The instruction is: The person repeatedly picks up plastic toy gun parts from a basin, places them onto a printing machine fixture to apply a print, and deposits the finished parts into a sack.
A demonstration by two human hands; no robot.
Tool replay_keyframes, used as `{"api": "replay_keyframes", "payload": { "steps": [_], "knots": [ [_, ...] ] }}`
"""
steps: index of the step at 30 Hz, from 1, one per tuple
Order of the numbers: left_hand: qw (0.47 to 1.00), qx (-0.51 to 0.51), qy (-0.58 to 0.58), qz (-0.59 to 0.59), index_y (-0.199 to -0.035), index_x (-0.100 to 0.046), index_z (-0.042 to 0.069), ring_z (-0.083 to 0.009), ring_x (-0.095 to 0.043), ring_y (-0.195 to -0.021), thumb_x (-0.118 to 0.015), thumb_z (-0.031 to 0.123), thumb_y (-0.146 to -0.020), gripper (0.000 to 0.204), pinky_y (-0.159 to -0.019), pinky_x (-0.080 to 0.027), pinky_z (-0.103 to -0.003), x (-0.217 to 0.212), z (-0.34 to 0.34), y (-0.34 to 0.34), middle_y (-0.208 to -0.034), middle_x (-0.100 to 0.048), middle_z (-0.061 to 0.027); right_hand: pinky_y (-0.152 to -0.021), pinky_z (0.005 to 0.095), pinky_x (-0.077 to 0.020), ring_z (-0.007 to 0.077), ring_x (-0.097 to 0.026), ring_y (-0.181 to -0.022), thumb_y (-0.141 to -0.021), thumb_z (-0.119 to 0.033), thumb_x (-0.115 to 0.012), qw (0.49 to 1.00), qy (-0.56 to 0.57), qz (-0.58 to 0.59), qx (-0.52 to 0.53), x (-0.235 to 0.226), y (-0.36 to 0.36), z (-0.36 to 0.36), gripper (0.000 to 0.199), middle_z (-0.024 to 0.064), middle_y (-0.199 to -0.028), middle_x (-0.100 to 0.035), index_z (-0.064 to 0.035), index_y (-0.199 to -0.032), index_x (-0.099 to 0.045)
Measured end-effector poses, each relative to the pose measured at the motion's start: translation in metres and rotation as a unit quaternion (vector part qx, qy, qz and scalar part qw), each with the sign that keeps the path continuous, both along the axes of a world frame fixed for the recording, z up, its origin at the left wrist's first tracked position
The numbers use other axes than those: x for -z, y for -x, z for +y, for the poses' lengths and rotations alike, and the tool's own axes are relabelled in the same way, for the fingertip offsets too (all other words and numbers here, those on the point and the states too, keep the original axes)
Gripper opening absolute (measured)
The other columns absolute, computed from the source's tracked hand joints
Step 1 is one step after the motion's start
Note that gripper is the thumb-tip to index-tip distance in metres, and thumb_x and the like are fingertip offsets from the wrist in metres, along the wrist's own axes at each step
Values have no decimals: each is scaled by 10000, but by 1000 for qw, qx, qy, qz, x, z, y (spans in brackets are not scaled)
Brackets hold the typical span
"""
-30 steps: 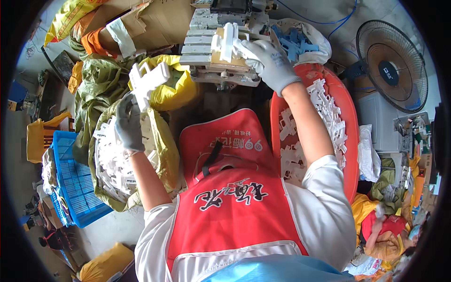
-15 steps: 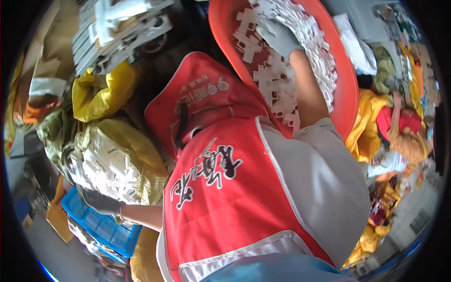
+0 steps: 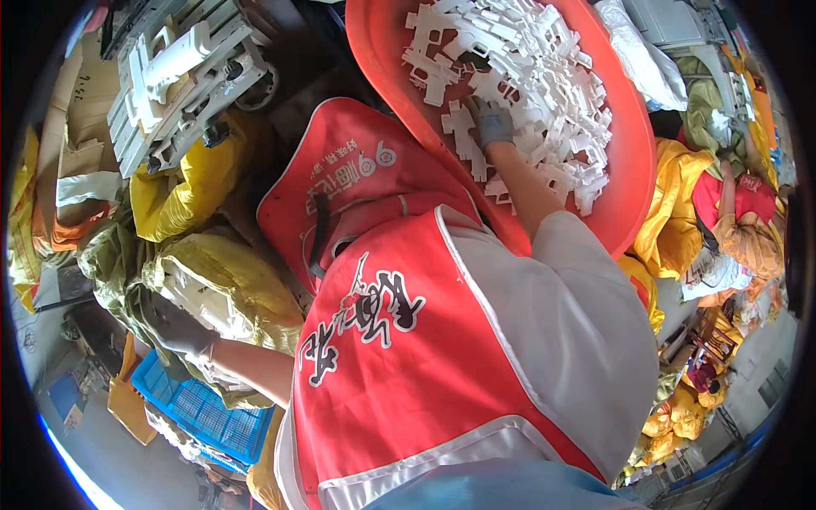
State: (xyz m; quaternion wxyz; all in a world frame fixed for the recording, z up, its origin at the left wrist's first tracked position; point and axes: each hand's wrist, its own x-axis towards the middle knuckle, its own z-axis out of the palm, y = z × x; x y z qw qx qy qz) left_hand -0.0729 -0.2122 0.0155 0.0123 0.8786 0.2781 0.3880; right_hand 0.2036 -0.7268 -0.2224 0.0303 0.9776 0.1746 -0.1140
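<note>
My right hand (image 3: 491, 123), in a grey glove, reaches into a large red tub (image 3: 631, 161). Its fingers are apart and rest among white plastic pistol-shaped pieces (image 3: 540, 93), with no piece clearly gripped. The pieces lie heaped in the tub, mostly beyond and to the right of the hand. On the left, my gloved left hand (image 3: 177, 327) is closed on the edge of a yellowish-green woven sack (image 3: 246, 285). Its fingertips are partly hidden by the sack's folds. White contents show through the sack's opening.
A blue plastic basket (image 3: 217, 416) stands below my left hand. Farther left are a grey slatted cart (image 3: 183, 85), a yellow sack (image 3: 191, 187) and cardboard (image 3: 89, 127). My red apron (image 3: 391, 340) spreads over my lap. At right, another person (image 3: 735, 208) sits near yellow sacks (image 3: 671, 204).
My right hand has drawn back toward me in the tub, and the pieces there lie rearranged. My left hand has shifted up along the sack, where fewer white contents show. The view has shifted slightly.
</note>
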Motion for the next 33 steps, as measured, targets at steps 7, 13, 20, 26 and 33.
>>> {"api": "replay_keyframes", "payload": {
  "steps": [7,13,20,26,33],
  "knots": [
    [987,-61,147,8,-1094,-651,36,-182,-621,-966,-515,141,-933,236,-850,-480,-299,-9,-44,-23,-1060,-667,-66,-958,423,-378,236,-439,-1200,-646,-396,-755,996,76,38,-41,0,-51,9,671,56,-1268,-481,-176,-1239,-529],
    [979,-47,195,-34,-1121,-634,17,-181,-620,-958,-509,129,-932,252,-863,-472,-295,1,-32,-10,-1054,-667,-101,-933,440,-432,313,-517,-1135,-684,-372,-724,990,-128,34,54,-3,-55,-4,553,123,-1227,-524,-108,-1137,-548],
    [925,51,352,-131,-1233,-506,-83,-240,-546,-1130,-489,26,-907,344,-965,-435,-311,24,-2,-7,-1239,-550,-199,-784,359,-483,233,-595,-990,-862,-170,-536,824,-363,410,147,-36,-18,-34,511,150,-1204,-575,-77,-1350,-416],
    [977,66,191,-67,-1067,-648,21,-164,-640,-943,-584,52,-870,210,-840,-486,-274,-27,-40,-74,-1021,-680,-89,-724,303,-489,156,-568,-839,-949,-244,-431,791,-429,363,242,-67,32,-15,455,96,-1171,-535,-126,-1386,-385],
    [973,198,121,-12,-1082,-638,52,-280,-618,-984,-630,116,-828,263,-871,-472,-341,-66,-30,-142,-1048,-655,-120,-685,236,-458,84,-540,-759,-979,-263,-430,732,-590,275,199,-73,-1,26,426,29,-951,-580,-99,-1368,-379]
  ]
}}
